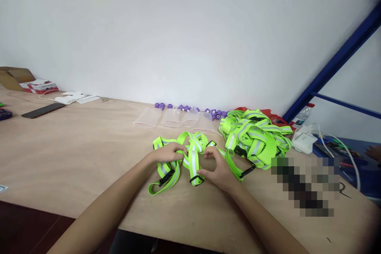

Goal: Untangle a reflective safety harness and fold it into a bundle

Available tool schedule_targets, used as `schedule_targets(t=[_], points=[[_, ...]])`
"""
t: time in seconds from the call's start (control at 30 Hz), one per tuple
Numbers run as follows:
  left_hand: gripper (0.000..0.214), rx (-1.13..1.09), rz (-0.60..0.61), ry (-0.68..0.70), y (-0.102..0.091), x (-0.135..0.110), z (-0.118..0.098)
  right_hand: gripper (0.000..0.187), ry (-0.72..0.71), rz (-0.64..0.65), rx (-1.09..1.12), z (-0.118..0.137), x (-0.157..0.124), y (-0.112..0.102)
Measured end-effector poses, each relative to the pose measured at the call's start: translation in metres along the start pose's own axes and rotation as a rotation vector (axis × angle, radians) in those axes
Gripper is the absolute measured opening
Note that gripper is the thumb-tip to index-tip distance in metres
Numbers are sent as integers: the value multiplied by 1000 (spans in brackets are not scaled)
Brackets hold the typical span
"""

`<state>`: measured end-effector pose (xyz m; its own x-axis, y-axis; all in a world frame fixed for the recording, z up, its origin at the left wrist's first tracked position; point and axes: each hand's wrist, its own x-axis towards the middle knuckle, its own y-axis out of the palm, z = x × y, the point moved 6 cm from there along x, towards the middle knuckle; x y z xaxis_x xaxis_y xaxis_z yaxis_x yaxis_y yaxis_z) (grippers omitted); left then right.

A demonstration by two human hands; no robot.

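Observation:
In front of me on the table lies a neon-green reflective strap [194, 158] with a silver stripe, loosely looped, with black buckles and sliders on it. My left hand [168, 153] is closed, its fingertips gripping part of the strap on the left side of the loops. Just right of the middle loop, my right hand [218, 170] is curved with thumb and fingers apart, holding nothing that I can see. Its thumb is close beside a black slider [197, 180] at the strap's lower end. A black buckle [166, 177] rests below my left hand.
A heap of similar green straps [256, 139] lies to the right. Clear plastic bags [148, 117] and several purple pieces [186, 108] line the wall. A white adapter [303, 139] and bottle [303, 115] stand at right. A dark flat bar [43, 110] and cardboard box [15, 77] are left.

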<state>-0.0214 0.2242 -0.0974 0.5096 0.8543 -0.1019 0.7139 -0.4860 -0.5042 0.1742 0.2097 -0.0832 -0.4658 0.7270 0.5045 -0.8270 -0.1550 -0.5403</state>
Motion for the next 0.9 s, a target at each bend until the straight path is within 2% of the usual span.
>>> schedule_targets(t=[0.1,0.17,0.33,0.47,0.6,0.73,0.83,0.9], points=[[26,13,-40,-36,-2,-1,-1,67,-247,90,-187,26,-3,9],[28,36,-75,-56,-3,-1,-1,68,-319,139,-278,35,-4,15],[30,28,-109,-68,-3,1,3,19,-258,177,-291,34,-3,13],[39,-22,-110,-88,-3,2,7,23,-227,172,-265,25,-1,6],[40,-68,-150,-138,-5,3,12,15,-164,176,-422,17,0,7],[42,-76,-219,-183,-6,3,17,34,-212,121,-463,25,-2,11],[41,-83,-247,-178,-5,3,16,39,-285,201,-455,32,-6,23],[41,-117,-221,-167,-1,3,15,38,-262,268,-455,30,-7,30]])
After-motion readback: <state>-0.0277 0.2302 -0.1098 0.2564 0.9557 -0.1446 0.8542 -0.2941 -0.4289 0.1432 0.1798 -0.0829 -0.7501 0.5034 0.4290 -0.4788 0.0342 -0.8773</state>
